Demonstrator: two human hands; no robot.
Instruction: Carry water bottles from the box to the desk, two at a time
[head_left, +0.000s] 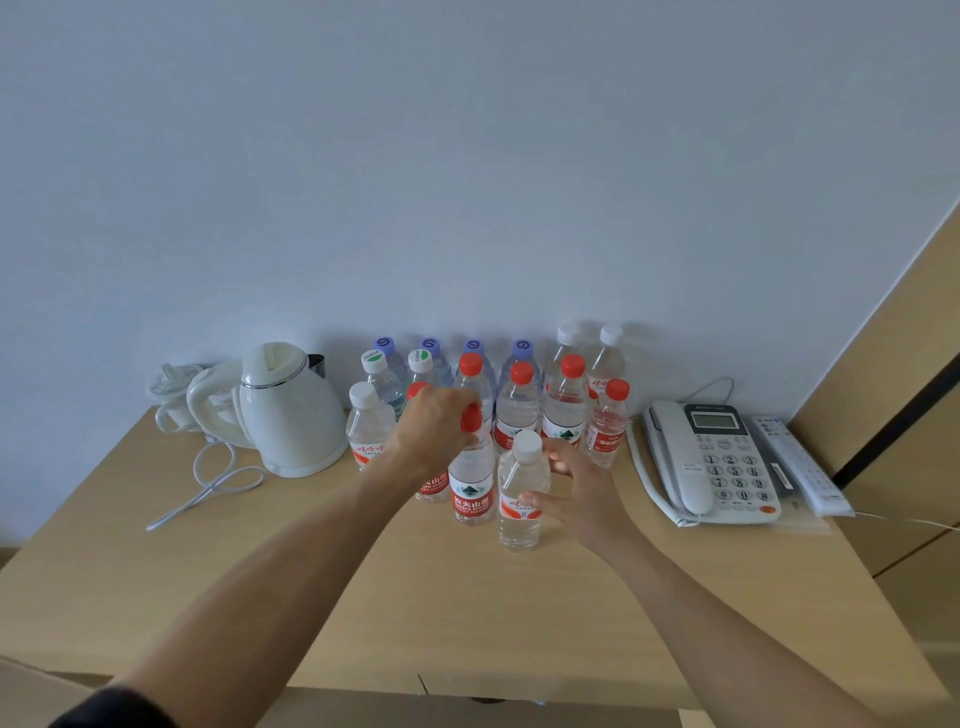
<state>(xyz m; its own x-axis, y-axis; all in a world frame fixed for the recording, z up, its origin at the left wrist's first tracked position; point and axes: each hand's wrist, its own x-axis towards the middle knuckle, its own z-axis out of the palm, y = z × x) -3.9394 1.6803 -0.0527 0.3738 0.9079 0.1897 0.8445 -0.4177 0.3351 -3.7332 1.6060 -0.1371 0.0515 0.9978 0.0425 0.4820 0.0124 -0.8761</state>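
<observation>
Head view: the left hand is closed over the top of a clear plastic red-capped water bottle standing on the light wooden counter. Just beside it, the right hand is spread open, fingertips touching a clear white-capped water bottle. More bottles stand behind in rows, between a white electric kettle and a white desk telephone.
</observation>
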